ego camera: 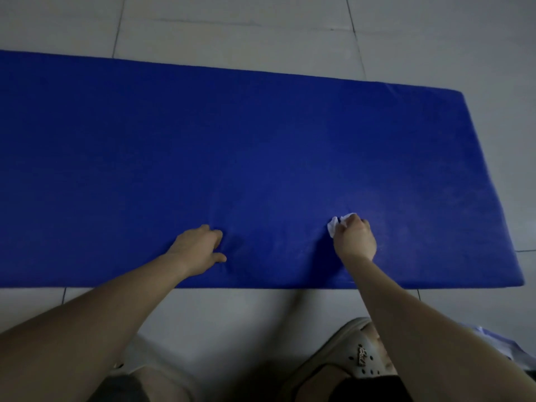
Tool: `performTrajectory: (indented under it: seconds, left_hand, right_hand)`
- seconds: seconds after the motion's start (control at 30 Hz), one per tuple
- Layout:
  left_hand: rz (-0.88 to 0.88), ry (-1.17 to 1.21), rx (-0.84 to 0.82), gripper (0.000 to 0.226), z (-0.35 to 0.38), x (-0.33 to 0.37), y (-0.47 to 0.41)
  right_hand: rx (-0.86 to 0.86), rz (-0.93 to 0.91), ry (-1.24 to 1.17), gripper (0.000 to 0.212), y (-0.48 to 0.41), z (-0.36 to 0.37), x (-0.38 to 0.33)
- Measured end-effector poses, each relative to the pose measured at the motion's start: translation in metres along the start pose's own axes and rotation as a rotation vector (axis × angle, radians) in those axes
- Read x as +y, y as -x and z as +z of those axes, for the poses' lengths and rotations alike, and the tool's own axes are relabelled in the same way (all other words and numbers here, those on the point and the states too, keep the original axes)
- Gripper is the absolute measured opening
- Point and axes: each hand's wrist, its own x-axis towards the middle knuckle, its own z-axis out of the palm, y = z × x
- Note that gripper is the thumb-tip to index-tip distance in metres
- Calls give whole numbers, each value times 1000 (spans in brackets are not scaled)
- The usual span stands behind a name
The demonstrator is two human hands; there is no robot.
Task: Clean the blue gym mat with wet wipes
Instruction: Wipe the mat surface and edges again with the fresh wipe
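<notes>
A thick blue gym mat lies flat across the tiled floor, its right end in view and its left end cut off by the frame. My right hand grips a crumpled white wet wipe and holds it down on the mat near the front edge. Only part of the wipe shows past the knuckles. My left hand presses on the mat to the left of it, fingers curled under and denting the surface, holding nothing.
Grey floor tiles surround the mat. My feet in pale clogs stand on the floor just in front of the mat's near edge. A blue-and-white package lies at the right edge, partly hidden by my right arm.
</notes>
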Motion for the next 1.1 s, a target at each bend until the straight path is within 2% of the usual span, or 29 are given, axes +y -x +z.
performTrajectory:
  seconds: [0.17,0.37,0.57,0.7,0.87,0.9,0.97,1.03,1.1]
  left_hand:
    - [102,-63,-6,24,-1,3,-4]
    - [191,-169,-105,25,-8,7,-3]
    - [236,-171,-180,20,-20,4,0]
    - [285,-214,-276,22,-25,12,3]
    - [312,-355,-430,24,-13,27,3]
    - [294,-334,-401,27,-15,27,-4]
    - [258,-278,-241,39,-29,20,-18]
    - [222,-263,-52,47,-47,5,-35]
    - [157,-266,9,60,-65,-12,-48]
  right_hand:
    - [-70,-48,74,58,25,5,-6]
    - [-74,-129,100,36,37,0,11]
    - [7,-49,-57,31,26,-3,16]
    - [99,25,-170,15,15,-3,17]
    - [100,128,-305,23,16,4,9]
    - [92,141,-273,23,20,10,4]
    - [69,98,-167,22,36,25,-12]
    - [14,-15,-77,32,58,45,-35]
    - [-49,-162,-71,38,83,68,-61]
